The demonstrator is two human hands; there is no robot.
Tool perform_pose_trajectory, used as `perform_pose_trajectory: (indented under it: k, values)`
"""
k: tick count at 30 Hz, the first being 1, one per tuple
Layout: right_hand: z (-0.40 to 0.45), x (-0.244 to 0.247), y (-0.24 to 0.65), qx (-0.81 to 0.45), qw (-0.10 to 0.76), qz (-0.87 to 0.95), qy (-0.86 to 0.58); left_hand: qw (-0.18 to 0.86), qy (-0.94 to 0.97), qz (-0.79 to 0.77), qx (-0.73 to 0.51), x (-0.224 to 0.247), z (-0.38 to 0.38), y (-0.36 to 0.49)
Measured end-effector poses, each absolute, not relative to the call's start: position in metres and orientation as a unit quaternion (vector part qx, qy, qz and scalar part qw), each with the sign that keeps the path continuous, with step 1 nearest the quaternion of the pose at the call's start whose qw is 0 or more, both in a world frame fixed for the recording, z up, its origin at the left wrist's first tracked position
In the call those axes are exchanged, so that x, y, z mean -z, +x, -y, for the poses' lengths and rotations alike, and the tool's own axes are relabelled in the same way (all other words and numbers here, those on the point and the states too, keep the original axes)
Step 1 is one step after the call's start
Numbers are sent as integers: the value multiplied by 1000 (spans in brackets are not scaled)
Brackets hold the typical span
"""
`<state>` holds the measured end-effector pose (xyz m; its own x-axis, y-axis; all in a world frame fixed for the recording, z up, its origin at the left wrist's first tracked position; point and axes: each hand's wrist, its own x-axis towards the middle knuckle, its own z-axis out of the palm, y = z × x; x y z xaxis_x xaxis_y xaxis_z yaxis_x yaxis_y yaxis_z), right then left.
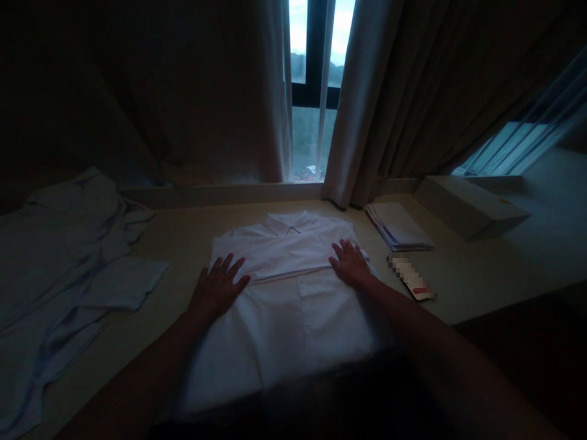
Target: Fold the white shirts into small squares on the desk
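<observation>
A white collared shirt (279, 311) lies spread on the pale table before me, its collar toward the window. Across its upper part runs a folded-over layer with a straight edge. My left hand (219, 282) rests flat on the left side of that layer, fingers spread. On the right side, my right hand (351, 263) also lies flat with its fingers apart. Neither hand grips the cloth. Buttons show down the shirt's front below the fold. The shirt's lower end reaches the near edge, where it is dark.
Loose white garments (59, 256) are heaped at the left. To the right are a folded white garment (401, 226), a phone-like flat object (409, 278) partly blurred out, and a pale box (472, 205). Curtains (367, 110) hang behind, beside a narrow window gap (314, 140).
</observation>
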<state>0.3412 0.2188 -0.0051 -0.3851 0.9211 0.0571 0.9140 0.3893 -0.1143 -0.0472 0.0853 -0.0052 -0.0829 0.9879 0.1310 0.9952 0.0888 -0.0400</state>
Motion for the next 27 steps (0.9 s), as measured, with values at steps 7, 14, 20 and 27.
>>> perform_pose_trajectory:
  k: [7,14,20,27]
  values:
    - [-220,5,341,-29,56,831,-553,61,-673,736,34,7,-86,-48]
    - [-219,3,340,-35,54,832,-551,68,-675,734,35,8,-86,-49]
    - [-214,2,348,-50,53,827,-557,63,-676,733,32,4,-85,-48]
    - [-201,-15,362,-46,21,816,-576,59,-661,747,29,5,-80,-44]
